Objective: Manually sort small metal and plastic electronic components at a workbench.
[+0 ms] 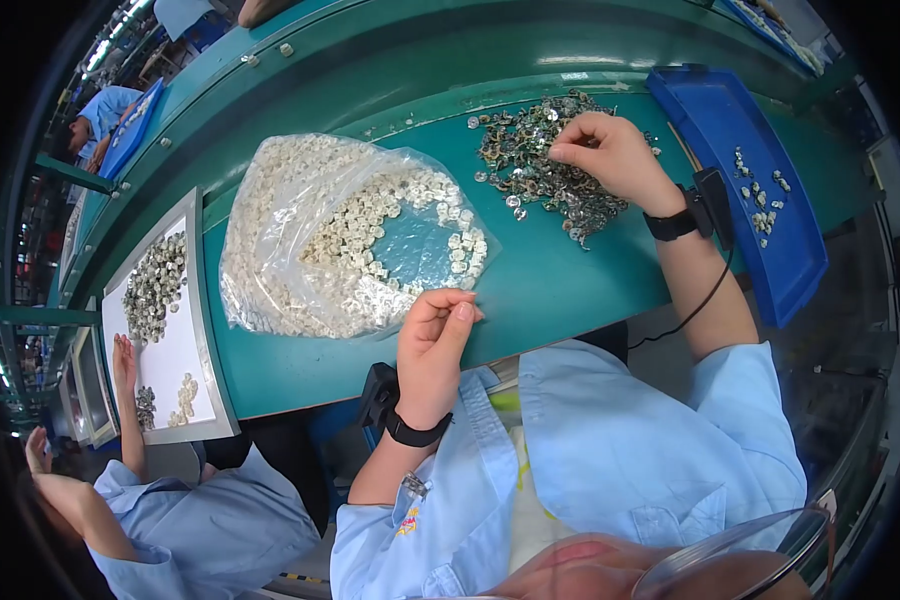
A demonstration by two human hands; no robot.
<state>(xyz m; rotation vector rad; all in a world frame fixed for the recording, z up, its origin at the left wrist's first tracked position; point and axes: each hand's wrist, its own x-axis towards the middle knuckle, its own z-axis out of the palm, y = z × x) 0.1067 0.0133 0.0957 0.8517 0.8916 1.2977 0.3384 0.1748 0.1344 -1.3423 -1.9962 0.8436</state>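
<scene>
Above the near table edge, my left hand (432,348) is closed in a pinch, its fingertips beside the lower right side of a clear plastic bag (270,235). Small white parts fill much of the bag. What the left fingers hold, if anything, is too small to make out. My right hand (615,160) reaches over a heap of small, shiny metal pieces (530,150), thumb and index finger pressed together. I cannot tell what sits in that pinch. Each wrist wears a black strap with a small device.
A blue tray (695,100) holding several small parts lies at the right. On the left, a metal-framed white tray (206,345) carries heaped parts, with a co-worker's hand (124,365) over it. A green rail (390,85) runs behind the green tabletop (570,285). A black cable (695,312) hangs by my right forearm.
</scene>
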